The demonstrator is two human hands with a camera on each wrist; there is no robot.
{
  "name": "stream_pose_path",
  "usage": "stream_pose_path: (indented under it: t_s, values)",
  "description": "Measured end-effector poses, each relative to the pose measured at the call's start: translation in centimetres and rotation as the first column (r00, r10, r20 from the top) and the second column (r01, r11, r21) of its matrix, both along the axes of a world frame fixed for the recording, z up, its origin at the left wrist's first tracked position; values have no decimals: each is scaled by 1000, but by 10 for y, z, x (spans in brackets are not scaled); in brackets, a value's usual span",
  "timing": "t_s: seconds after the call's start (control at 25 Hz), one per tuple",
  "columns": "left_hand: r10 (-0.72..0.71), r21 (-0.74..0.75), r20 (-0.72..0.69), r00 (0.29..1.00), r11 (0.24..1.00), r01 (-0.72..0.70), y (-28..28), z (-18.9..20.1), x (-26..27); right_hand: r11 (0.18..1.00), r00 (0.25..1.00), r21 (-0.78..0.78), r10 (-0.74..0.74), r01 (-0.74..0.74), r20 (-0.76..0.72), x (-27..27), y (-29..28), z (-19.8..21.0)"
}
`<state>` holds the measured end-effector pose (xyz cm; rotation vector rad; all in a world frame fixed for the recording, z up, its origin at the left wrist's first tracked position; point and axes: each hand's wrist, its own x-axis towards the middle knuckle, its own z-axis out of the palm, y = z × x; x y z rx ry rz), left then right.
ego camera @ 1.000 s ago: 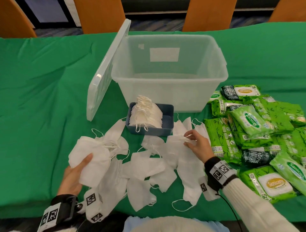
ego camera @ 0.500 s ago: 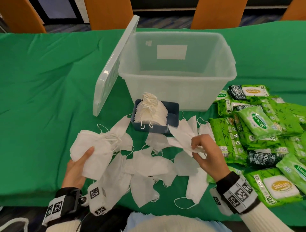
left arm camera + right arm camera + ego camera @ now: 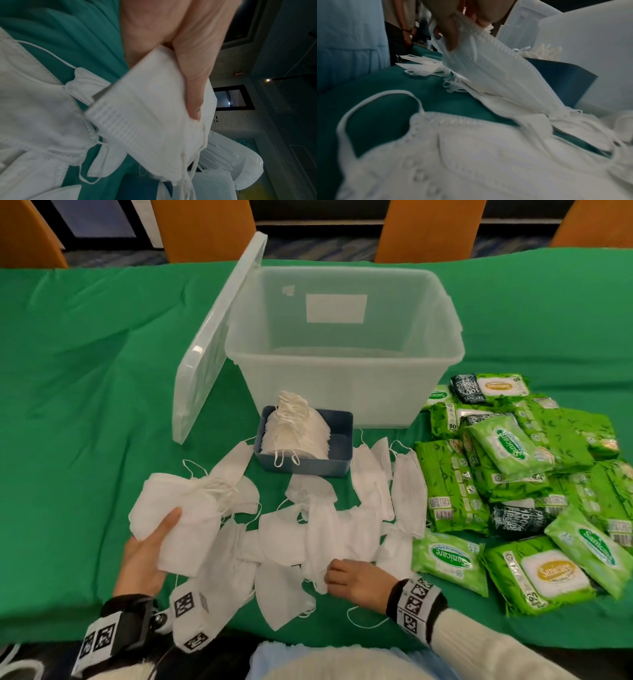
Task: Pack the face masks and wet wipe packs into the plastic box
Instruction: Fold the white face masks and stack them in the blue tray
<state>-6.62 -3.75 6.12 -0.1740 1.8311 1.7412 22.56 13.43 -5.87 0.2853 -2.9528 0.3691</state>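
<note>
My left hand [image 3: 150,546] grips a stack of white face masks [image 3: 178,515], its thumb on top of the stack of masks [image 3: 150,115] in the left wrist view. My right hand [image 3: 356,577] is low near the table's front edge and pinches one face mask [image 3: 488,65] by its edge. Loose white masks [image 3: 291,535] lie scattered on the green cloth between my hands. The clear plastic box [image 3: 342,344] stands open behind them. Green wet wipe packs [image 3: 513,474] are piled to the right.
A small blue tray [image 3: 337,453] with upright masks sits in front of the box. The clear lid [image 3: 215,337] leans against the box's left side. Orange chair backs [image 3: 424,231] stand beyond the table's far edge.
My right hand has dropped from the middle of the mask pile toward me and now pinches a mask near the front edge. My left hand keeps hold of its stack.
</note>
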Motion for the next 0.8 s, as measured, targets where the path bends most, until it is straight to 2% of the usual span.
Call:
stream_pose_path:
  t_s: [0.04, 0.12, 0.24, 0.32, 0.4, 0.44, 0.48, 0.56, 0.64, 0.72, 0.8]
  values:
    - [4, 9, -6, 1000, 1000, -4, -1, 1, -2, 998, 998, -5, 58, -58, -40, -7, -6, 3]
    - [22, 27, -10, 1000, 999, -21, -1, 3, -4, 991, 991, -14, 134, -134, -29, -12, -11, 5]
    - [61, 26, -20, 998, 998, -60, -4, 7, -7, 992, 990, 8, 128, -129, 55, 6, -8, 0]
    - [60, 11, -5, 998, 998, -60, -9, 12, -10, 997, 998, -65, -48, 51, 50, 33, 3, 2]
    - [101, -9, -1, 995, 995, -101, -17, 20, -16, 924, 952, -231, -305, 305, 37, 55, 18, 12]
    - [126, -13, -10, 992, 992, -126, -22, 24, -21, 881, 917, -267, -398, 392, 32, 61, 25, 13]
    - [152, -7, -24, 988, 988, -152, -28, 29, -26, 862, 901, -272, -432, 427, 48, 57, 30, 14]
    - [185, 13, -47, 982, 983, -185, -37, 35, -36, 888, 907, -189, -414, 420, 74, 28, 32, 9]
    - [198, 38, -67, 978, 980, -195, -43, 38, -42, 944, 945, -76, -313, 320, 93, -25, 19, 9]
    - [217, 48, -71, 974, 976, -214, -49, 37, -45, 979, 943, -79, -159, 189, 292, -90, -2, 13]
    - [251, 44, -65, 966, 968, -248, -55, 37, -47, 991, 861, -39, -91, 127, 501, -145, -22, 24]
